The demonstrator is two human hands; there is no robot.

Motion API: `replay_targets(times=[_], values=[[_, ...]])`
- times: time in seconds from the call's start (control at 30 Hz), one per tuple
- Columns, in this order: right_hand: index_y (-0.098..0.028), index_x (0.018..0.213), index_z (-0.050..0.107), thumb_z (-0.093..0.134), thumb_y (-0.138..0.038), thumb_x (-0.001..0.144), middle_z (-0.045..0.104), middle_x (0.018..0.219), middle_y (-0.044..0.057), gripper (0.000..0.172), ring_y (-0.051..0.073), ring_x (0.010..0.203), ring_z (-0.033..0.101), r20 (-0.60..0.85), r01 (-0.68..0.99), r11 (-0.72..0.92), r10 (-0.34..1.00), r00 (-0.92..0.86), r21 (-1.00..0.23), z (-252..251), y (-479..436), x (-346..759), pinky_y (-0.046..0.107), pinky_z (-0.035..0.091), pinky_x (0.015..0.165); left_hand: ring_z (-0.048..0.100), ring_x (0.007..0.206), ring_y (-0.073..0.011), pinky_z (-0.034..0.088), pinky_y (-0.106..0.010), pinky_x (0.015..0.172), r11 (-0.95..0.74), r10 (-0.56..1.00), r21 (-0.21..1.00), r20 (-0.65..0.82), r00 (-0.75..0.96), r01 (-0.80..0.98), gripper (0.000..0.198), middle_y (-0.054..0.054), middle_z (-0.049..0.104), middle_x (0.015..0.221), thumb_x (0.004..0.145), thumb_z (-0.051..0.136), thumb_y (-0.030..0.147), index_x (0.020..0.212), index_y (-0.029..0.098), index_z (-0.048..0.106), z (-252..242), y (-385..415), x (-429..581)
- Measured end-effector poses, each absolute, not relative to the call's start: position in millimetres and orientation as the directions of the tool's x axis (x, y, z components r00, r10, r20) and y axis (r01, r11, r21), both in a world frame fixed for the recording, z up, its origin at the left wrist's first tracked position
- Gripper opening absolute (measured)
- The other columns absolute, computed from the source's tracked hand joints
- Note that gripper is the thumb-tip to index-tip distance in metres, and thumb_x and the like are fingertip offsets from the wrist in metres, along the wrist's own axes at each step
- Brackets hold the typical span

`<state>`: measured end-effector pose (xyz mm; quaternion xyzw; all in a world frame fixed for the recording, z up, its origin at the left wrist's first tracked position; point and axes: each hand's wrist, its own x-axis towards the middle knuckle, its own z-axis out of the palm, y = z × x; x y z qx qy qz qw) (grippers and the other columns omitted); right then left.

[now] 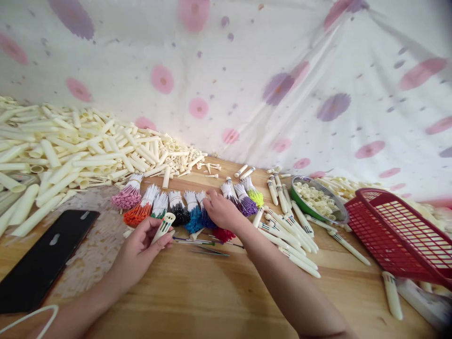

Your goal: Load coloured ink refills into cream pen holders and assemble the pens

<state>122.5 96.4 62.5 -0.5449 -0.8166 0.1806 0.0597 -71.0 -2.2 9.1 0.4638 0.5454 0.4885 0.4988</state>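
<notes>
The left hand (141, 247) grips a pen tube (163, 228) just in front of the colour sticks (178, 209). The right hand (221, 212) touches them; I cannot tell if it grips. Best to pinch just one.

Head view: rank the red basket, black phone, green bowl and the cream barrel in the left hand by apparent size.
1. The red basket and the black phone: about alike; the basket runs off the frame edge, so unranked.
2. The green bowl.
3. The cream barrel, held in the left hand.
</notes>
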Motion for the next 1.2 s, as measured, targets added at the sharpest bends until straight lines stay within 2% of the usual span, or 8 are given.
replay_targets(times=[0.1,0.2,0.33,0.47,0.63,0.8,1.03,1.2], values=[[-0.018,0.097,0.055,0.032,-0.023,0.092,0.061,0.107,0.010,0.023,0.020,0.091,0.060,-0.061,0.843,0.330,0.919,-0.390,-0.425,65,101,138,0.030,0.042,0.079,0.064,0.069,-0.0151,0.052,-0.027,0.066,0.053,0.998,0.997,-0.051,-0.028,0.061,0.033,0.001,0.066,0.071,0.072,0.065,0.048,0.082,0.020,0.049,20,2,-65],[-0.019,0.093,0.053,0.026,-0.029,0.095,0.065,0.092,0.004,0.029,0.015,0.082,0.060,-0.021,0.813,0.309,0.930,-0.367,-0.493,68,98,160,0.025,0.042,0.071,0.065,0.072,-0.0152,0.054,-0.029,0.067,0.011,0.999,0.998,-0.013,0.031,0.057,0.028,-0.001,0.066,0.082,0.081,0.056,0.047,0.089,0.020,0.048,26,3,-55],[-0.019,0.079,0.052,0.044,-0.041,0.089,0.062,0.072,0.000,0.026,0.012,0.063,0.055,0.056,0.778,0.313,0.939,-0.338,-0.544,58,72,166,0.020,0.037,0.056,0.066,0.078,-0.0168,0.055,-0.034,0.072,-0.001,0.979,1.000,-0.003,0.205,0.018,0.023,-0.003,0.065,0.090,0.088,0.046,0.044,0.089,0.021,0.044,22,2,-36],[-0.019,0.069,0.052,0.051,-0.047,0.084,0.057,0.059,-0.003,0.031,0.011,0.052,0.048,0.129,0.842,0.281,0.960,-0.250,-0.461,47,54,147,0.020,0.028,0.050,0.067,0.081,-0.0189,0.054,-0.037,0.076,0.024,0.959,1.000,-0.026,0.283,0.012,0.025,-0.006,0.065,0.098,0.088,0.045,0.045,0.094,0.021,0.045,14,8,-22],[-0.020,0.064,0.057,0.050,-0.035,0.084,0.061,0.059,-0.001,0.026,0.012,0.053,0.052,0.080,0.901,0.196,0.981,-0.178,-0.387,43,60,131,0.022,0.023,0.050,0.068,0.081,-0.0225,0.056,-0.038,0.069,0.062,0.965,0.996,-0.045,0.260,-0.060,0.029,-0.007,0.067,0.101,0.083,0.051,0.046,0.095,0.021,0.047,13,19,-17],[-0.020,0.060,0.058,0.049,-0.024,0.080,0.063,0.058,-0.001,0.023,0.012,0.054,0.054,0.070,0.898,0.154,0.988,-0.137,-0.412,36,63,128,0.022,0.025,0.050,0.065,0.093,-0.0242,0.054,-0.037,0.077,0.064,0.977,0.998,-0.058,0.203,-0.021,0.028,-0.007,0.070,0.093,0.082,0.053,0.047,0.092,0.021,0.047,15,22,-20],[-0.020,0.068,0.058,0.048,-0.039,0.085,0.065,0.061,-0.002,0.027,0.011,0.054,0.057,0.091,0.887,0.153,0.988,-0.125,-0.435,30,59,128,0.020,0.031,0.051,0.063,0.099,-0.0229,0.051,-0.034,0.082,0.037,0.979,0.999,-0.043,0.201,0.035,0.027,-0.007,0.069,0.100,0.083,0.050,0.046,0.094,0.022,0.048,11,21,-27],[-0.020,0.079,0.061,0.042,-0.041,0.088,0.069,0.069,0.003,0.030,0.017,0.061,0.064,0.058,0.963,0.149,0.989,-0.139,-0.226,39,64,120,0.023,0.034,0.053,0.064,0.098,-0.0233,0.049,-0.038,0.087,0.032,0.962,0.999,-0.033,0.271,0.009,0.025,-0.006,0.071,0.096,0.084,0.052,0.043,0.096,0.021,0.049,6,32,-32]])
